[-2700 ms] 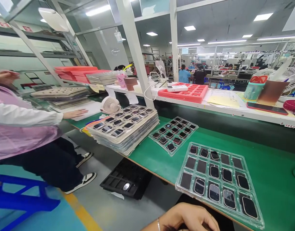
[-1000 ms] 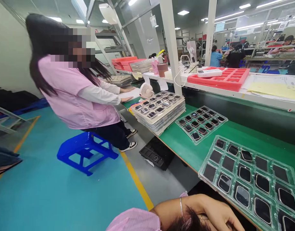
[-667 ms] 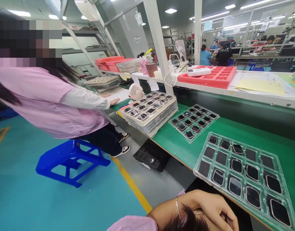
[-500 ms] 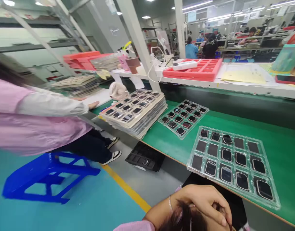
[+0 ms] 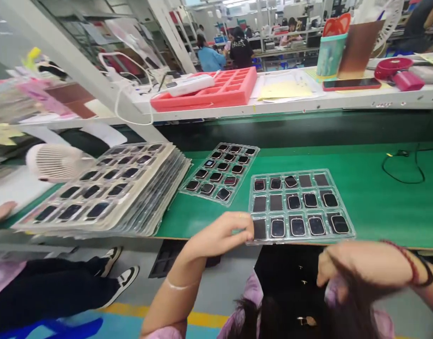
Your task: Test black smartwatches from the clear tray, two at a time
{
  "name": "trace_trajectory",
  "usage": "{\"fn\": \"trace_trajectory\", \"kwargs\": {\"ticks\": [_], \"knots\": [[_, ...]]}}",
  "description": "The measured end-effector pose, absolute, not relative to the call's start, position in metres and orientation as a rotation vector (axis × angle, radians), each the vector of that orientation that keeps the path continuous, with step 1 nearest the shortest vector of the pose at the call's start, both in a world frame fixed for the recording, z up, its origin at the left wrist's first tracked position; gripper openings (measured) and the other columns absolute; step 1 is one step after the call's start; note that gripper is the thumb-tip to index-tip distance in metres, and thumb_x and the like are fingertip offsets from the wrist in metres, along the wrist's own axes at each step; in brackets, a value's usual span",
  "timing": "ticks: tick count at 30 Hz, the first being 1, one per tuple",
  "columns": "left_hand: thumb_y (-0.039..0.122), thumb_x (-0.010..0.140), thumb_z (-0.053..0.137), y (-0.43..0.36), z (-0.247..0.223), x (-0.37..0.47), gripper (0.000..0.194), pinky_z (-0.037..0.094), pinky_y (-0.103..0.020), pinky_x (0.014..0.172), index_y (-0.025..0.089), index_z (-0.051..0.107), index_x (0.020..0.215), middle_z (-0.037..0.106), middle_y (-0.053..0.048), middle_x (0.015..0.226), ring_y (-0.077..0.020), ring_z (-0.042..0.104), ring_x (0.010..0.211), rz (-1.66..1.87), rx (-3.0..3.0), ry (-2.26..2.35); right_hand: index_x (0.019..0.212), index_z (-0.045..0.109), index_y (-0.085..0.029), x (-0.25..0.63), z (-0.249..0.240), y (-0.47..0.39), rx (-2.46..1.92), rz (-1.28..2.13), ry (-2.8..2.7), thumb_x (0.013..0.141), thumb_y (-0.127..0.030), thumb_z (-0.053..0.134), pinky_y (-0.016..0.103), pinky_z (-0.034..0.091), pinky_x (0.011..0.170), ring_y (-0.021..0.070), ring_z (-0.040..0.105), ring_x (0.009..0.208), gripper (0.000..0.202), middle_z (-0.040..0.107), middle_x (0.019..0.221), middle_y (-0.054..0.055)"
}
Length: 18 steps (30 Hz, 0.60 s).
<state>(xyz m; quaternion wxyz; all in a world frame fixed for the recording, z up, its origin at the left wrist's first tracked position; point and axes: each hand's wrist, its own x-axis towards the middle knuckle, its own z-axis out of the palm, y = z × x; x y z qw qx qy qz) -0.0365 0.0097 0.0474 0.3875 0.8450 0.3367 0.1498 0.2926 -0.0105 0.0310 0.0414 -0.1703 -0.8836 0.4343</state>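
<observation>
At the bench's front edge, my left hand (image 5: 233, 230) has its fingers closed on the near left corner of a clear plastic tray (image 5: 301, 239). The tray's pockets hold dark smartwatch screens (image 5: 297, 226) with pale rims; several pockets show only dark pads (image 5: 276, 202). My right hand (image 5: 334, 268) is in front of my chest, beside dark hair and pale purple cloth. Its fingers look bent but are smeared by motion, so what they hold is unclear. Behind and left of the tray lies a second clear tray (image 5: 221, 173) of similar screens, set at an angle.
A tall stack of loaded trays (image 5: 167, 183) stands on the left, near a small fan (image 5: 57, 162). Above the green bench (image 5: 379, 212) runs a shelf with a red foam tray (image 5: 233, 89), papers and a phone (image 5: 352, 84). Another person's hand (image 5: 2, 213) rests far left.
The view has swung right. My left hand has moved from across my body onto the tray's near left corner. My right hand is now plainly in sight at chest height.
</observation>
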Motion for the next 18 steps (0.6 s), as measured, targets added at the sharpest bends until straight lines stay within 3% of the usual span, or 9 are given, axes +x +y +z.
{"fn": "trace_trajectory", "kwargs": {"ticks": [2,7,9,15,18], "knots": [[0.030,0.092,0.042,0.028,0.046,-0.013,0.031,0.040,-0.023,0.068,0.015,0.060,0.071,0.056,-0.002,0.069,-0.0117,0.051,0.067,0.300,2.288,0.919,0.102,0.067,-0.023,0.297,0.047,0.022,-0.575,1.210,-2.866,0.089,-0.021,0.054,0.027,0.047,0.077,0.0179,0.062,0.084,0.019,0.066,0.092,0.004],[0.038,0.085,0.052,0.071,0.018,0.057,0.025,0.039,-0.035,0.081,0.015,0.064,0.084,0.058,-0.009,0.091,-0.0223,0.051,0.090,0.299,2.705,1.245,0.085,0.065,-0.014,0.277,0.029,0.080,-1.415,0.043,-2.875,0.085,-0.024,0.059,0.033,0.045,0.065,0.0282,0.058,0.083,0.012,0.061,0.085,0.012],[0.043,0.080,0.059,0.081,0.006,0.072,0.031,0.037,-0.041,0.085,0.013,0.064,0.085,0.056,-0.013,0.097,-0.0274,0.048,0.097,0.255,2.814,1.301,0.086,0.063,-0.012,0.271,0.014,0.086,-1.469,-0.064,-2.886,0.083,-0.027,0.062,0.033,0.044,0.064,0.0294,0.057,0.086,0.015,0.059,0.089,0.014],[0.028,0.070,0.068,0.097,-0.005,0.071,0.021,0.040,-0.040,0.087,0.016,0.055,0.080,0.056,-0.009,0.106,-0.0269,0.048,0.103,0.392,2.614,1.099,0.076,0.052,-0.018,0.281,0.009,0.104,-1.184,0.427,-2.845,0.072,-0.019,0.067,0.027,0.041,0.063,0.0188,0.054,0.074,0.015,0.056,0.080,0.003],[0.020,0.073,0.061,0.121,-0.006,0.072,0.013,0.044,-0.031,0.077,0.017,0.051,0.080,0.061,-0.004,0.091,-0.0193,0.056,0.089,0.630,2.225,1.009,0.073,0.047,-0.018,0.284,0.009,0.131,-1.008,0.889,-2.565,0.074,-0.018,0.060,0.026,0.043,0.063,0.0155,0.055,0.069,0.013,0.056,0.075,0.000]]}}
